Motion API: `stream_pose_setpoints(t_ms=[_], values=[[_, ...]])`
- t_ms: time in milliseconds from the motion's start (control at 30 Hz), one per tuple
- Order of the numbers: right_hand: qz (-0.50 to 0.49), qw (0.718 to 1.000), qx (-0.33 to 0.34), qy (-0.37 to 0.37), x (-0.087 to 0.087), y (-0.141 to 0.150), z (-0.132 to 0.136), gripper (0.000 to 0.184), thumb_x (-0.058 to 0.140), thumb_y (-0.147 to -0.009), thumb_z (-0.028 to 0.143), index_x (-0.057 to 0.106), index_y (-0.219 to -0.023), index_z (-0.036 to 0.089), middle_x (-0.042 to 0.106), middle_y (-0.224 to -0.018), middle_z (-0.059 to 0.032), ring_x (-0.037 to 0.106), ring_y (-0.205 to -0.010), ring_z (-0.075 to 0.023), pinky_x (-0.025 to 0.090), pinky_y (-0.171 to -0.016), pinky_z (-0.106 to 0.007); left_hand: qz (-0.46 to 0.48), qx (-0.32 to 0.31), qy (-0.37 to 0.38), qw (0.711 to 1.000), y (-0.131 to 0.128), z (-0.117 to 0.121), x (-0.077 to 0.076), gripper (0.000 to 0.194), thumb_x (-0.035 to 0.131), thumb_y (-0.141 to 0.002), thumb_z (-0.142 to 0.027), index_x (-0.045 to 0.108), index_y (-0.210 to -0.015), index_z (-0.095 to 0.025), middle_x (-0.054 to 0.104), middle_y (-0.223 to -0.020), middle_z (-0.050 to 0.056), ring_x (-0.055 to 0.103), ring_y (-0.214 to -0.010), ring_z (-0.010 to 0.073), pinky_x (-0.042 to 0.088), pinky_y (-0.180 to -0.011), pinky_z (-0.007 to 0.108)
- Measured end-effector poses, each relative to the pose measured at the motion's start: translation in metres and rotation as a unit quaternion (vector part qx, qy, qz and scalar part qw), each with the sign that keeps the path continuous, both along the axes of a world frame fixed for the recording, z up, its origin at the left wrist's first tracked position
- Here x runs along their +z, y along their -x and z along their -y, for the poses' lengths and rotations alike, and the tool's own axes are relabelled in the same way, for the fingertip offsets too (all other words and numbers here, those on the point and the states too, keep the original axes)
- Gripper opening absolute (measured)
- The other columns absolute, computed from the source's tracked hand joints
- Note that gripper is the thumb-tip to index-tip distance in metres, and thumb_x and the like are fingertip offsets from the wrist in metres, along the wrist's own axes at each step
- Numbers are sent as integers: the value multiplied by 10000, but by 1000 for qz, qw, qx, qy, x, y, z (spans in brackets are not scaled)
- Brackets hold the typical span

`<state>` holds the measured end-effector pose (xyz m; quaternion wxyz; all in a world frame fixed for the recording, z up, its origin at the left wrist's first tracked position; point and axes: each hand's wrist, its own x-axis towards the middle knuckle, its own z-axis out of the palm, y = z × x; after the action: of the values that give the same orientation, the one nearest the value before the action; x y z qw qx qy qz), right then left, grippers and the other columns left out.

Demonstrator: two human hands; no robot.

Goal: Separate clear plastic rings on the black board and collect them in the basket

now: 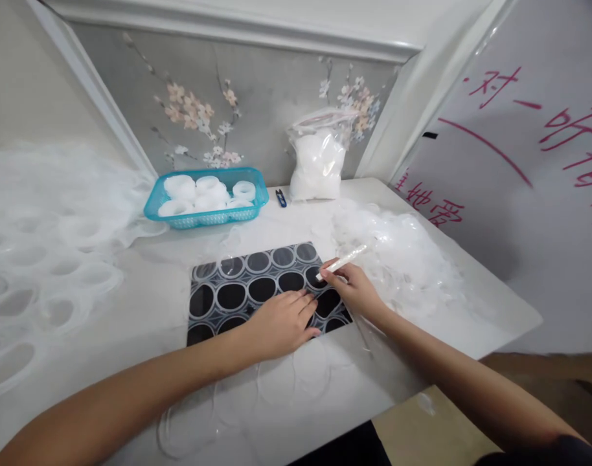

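Note:
A black mat [262,290] lies on the table under a thin see-through sheet printed or cut with white-edged ovals in rows. My left hand [284,327] rests on it, fingers stretched out flat and slightly apart, pressing near the lower middle. In my right hand [357,289] is a slim white pen-shaped tool [345,260], pinched between thumb and fingers. Its lower end points at an oval by the mat's right edge; whether it touches the sheet I cannot tell. More of the clear sheet [286,382] with faint ovals spills over toward the table's front edge.
Behind the mat stand a blue basket [206,222] of white round pieces, small blue thread snips [281,198] and a zip bag [320,162] of white material. Sheer ringed sheets [57,265] heap up at left, crumpled clear film [398,252] at right. A whiteboard [510,213] borders the right side.

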<state>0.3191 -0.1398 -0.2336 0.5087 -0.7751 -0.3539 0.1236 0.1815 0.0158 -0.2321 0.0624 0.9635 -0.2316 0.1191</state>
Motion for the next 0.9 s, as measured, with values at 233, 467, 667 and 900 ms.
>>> stream_pose_setpoints(t_ms=[233, 467, 667, 900], values=[[-22, 1000, -13, 8, -10, 7, 15, 295, 526, -890, 444, 643, -886, 173, 692, -841, -56, 654, -762, -182, 498, -701, -289, 16, -19, -9, 1000, 1, -2, -15, 501, 365, -988, -434, 585, -1198, -36, 593, -1271, 179, 535, -1219, 291, 416, -1032, 402], [-42, 998, -27, 23, -9, 8, 15, 339, 509, -884, 489, 642, -884, 177, 697, -906, -74, 657, -815, -201, 498, -718, -294, -17, -22, 7, 1000, -2, -1, -9, 501, 419, -964, -443, 590, -1179, -25, 600, -1254, 195, 535, -1216, 305, 437, -1026, 411], [2, 999, -27, 44, -7, 8, 15, 301, 502, -900, 444, 650, -892, 182, 704, -912, -69, 671, -799, -202, 510, -713, -294, -39, -37, 54, 997, -5, -6, -8, 472, 482, -937, -455, 588, -1170, -59, 613, -1237, 172, 526, -1224, 287, 392, -1077, 414], [306, 946, 68, 77, -22, 23, 25, 201, 460, -908, 161, 644, -945, 232, 717, -1046, -45, 463, -1302, -252, 305, -1107, -511, -68, -19, 70, 995, -1, -6, -14, 555, 453, -951, -460, 495, -1306, -36, 479, -1382, 220, 435, -1317, 301, 363, -1097, 431]])
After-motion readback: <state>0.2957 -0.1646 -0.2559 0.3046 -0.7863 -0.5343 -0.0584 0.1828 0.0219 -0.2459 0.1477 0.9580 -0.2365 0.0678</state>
